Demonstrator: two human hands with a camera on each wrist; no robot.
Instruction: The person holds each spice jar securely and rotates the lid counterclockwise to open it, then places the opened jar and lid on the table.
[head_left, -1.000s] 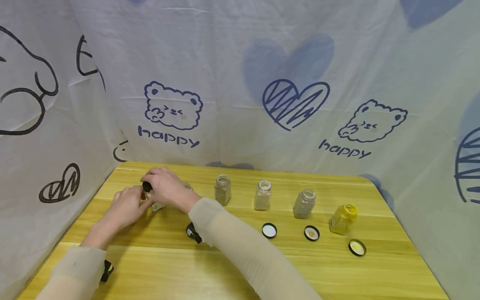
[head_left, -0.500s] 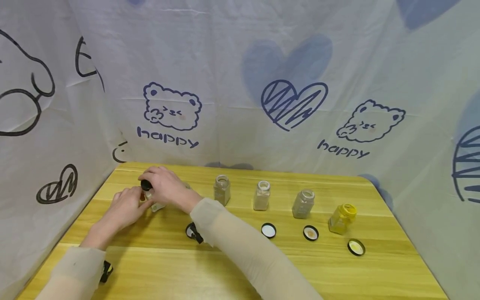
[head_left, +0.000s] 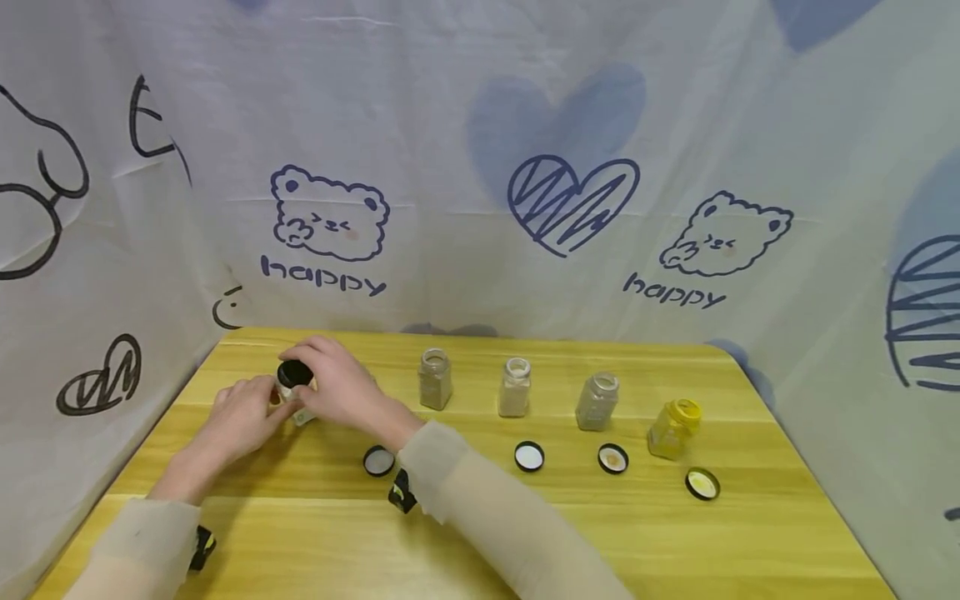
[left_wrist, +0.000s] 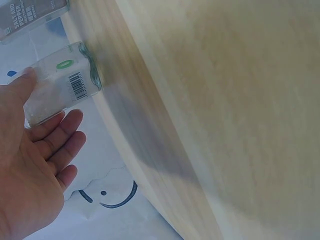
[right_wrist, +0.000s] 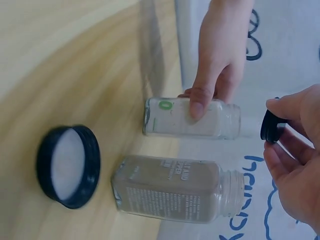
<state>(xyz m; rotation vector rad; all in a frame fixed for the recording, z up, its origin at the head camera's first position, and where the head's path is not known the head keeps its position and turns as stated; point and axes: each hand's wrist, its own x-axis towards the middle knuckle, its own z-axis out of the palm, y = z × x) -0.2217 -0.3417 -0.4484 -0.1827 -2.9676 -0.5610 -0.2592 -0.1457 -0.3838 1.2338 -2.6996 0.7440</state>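
My left hand (head_left: 243,417) grips a clear square glass jar (right_wrist: 155,120), thumb on the near side, at the table's far left. The jar stands upright with pale contents and a green mark and barcode on its side. In the right wrist view, my right hand (right_wrist: 300,155) pinches a black screw lid (right_wrist: 270,126) between thumb and fingers. The lid is apart from the jar's bare threaded neck, just above it. Beside this jar stands a lidless glass jar lettered "salt and pepper" (right_wrist: 165,190), mostly hidden behind my right hand in the head view.
Open jars stand in a row to the right: a greyish one (head_left: 435,385), a whitish one (head_left: 514,393), another greyish one (head_left: 597,406) and a yellow one (head_left: 671,433). Black lids lie in front, including one near my right wrist (head_left: 378,461) and one by the yellow jar (head_left: 702,483).
My right hand has raised the black lid off the jar's neck and tilted it. My left hand keeps its hold on the jar. The head view has shifted slightly.
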